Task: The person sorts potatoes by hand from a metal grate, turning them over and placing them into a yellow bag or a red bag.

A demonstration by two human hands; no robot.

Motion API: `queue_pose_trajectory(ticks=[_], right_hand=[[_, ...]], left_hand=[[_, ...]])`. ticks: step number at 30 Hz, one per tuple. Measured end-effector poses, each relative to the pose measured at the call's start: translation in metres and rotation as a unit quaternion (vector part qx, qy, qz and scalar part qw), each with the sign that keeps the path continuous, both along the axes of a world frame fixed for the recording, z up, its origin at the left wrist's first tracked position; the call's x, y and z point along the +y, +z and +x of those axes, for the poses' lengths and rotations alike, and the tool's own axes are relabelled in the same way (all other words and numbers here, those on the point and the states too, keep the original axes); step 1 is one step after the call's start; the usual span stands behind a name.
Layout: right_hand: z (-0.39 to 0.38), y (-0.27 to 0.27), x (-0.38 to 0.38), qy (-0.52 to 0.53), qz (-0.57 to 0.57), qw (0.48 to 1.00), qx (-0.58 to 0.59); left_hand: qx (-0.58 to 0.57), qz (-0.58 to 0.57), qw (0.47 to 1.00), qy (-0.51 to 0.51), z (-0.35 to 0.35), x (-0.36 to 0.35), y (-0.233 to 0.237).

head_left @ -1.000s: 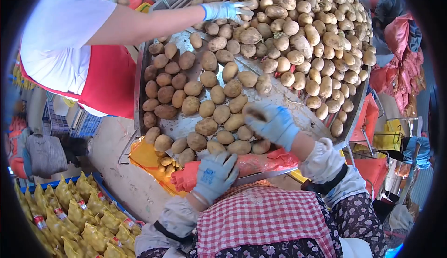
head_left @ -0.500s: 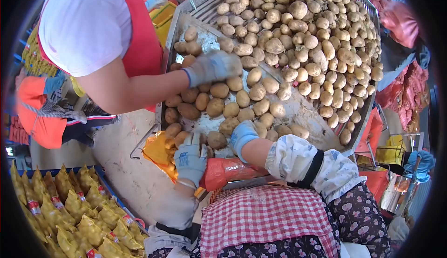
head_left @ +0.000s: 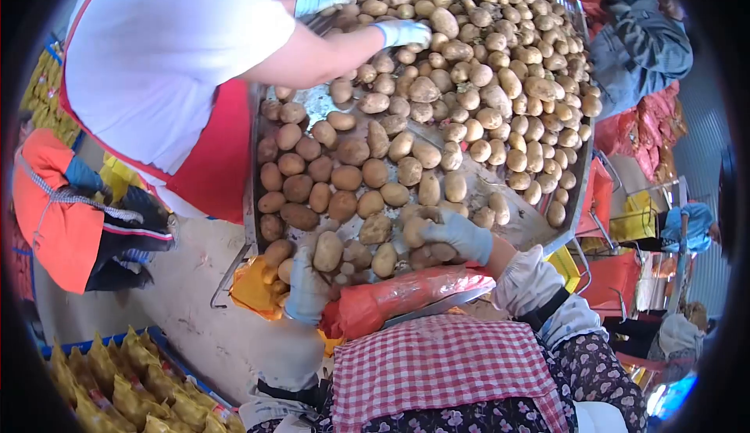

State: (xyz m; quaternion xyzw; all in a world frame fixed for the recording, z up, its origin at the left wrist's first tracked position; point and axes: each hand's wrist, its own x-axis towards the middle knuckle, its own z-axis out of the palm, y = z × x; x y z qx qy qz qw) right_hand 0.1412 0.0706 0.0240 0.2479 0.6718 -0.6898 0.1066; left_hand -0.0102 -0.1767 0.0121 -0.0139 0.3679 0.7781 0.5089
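Many potatoes (head_left: 500, 81) cover a metal sorting table (head_left: 539, 230), heaped at the far right and spread in a looser layer nearer me. My left hand (head_left: 308, 285), in a pale blue-grey glove, is at the near left edge with its fingers round a potato (head_left: 328, 251). My right hand (head_left: 461, 238), gloved too, grips another potato (head_left: 414, 232) among those at the near edge. Between my hands and my checked apron (head_left: 445, 363) lies a roll of red plastic (head_left: 406, 296). A yellow-orange bag (head_left: 254, 288) hangs beside my left hand, with small potatoes at its mouth.
A co-worker in a white shirt (head_left: 172, 50) and red apron reaches over the table from the left. Another person in orange (head_left: 58, 206) bends at the far left. A blue-edged crate of filled yellow bags (head_left: 133, 386) stands lower left. Someone in grey-blue (head_left: 648, 50) is at the upper right.
My left hand has come round a potato, and my right hand has moved right and gripped one. The co-worker's arm has moved up the table. More potatoes lie on the near left part.
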Motion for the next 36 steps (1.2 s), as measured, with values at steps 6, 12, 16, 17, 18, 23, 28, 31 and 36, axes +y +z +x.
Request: queue_pose_trajectory(ticks=[6, 12, 16, 17, 18, 23, 28, 31, 36], right_hand=[[0.026, 0.009, 0.011, -0.181, -0.566, 0.801, 0.073], [0.035, 0.020, 0.015, -0.278, -0.524, 0.805, 0.037], [0.049, 0.013, 0.027, -0.275, -0.534, 0.792, 0.113], [0.052, 0.010, 0.031, -0.270, -0.558, 0.773, 0.137], [0.055, 0.007, 0.034, -0.266, -0.582, 0.751, 0.160], [0.062, 0.018, 0.041, -0.259, -0.590, 0.731, 0.224], [0.074, 0.015, 0.043, -0.316, -0.611, 0.678, 0.260], [0.082, 0.017, 0.052, -0.284, -0.638, 0.643, 0.315], [0.106, 0.008, 0.068, -0.300, -0.565, 0.699, 0.318]], left_hand=[[0.327, -0.012, 0.943, -0.056, 0.040, 0.085, 0.028], [0.631, -0.035, 0.775, -0.024, 0.018, 0.129, -0.028], [0.842, -0.328, 0.423, -0.064, 0.005, 0.113, -0.020], [0.846, -0.296, 0.420, -0.140, 0.010, 0.105, -0.016], [0.844, -0.262, 0.415, -0.217, 0.016, 0.095, -0.010], [0.732, -0.247, 0.452, -0.445, 0.005, 0.090, 0.024], [0.851, -0.292, 0.433, -0.051, -0.006, 0.131, -0.012], [0.853, -0.277, 0.398, -0.193, 0.038, 0.137, -0.001], [0.792, -0.088, 0.528, -0.293, 0.039, 0.123, -0.006]])
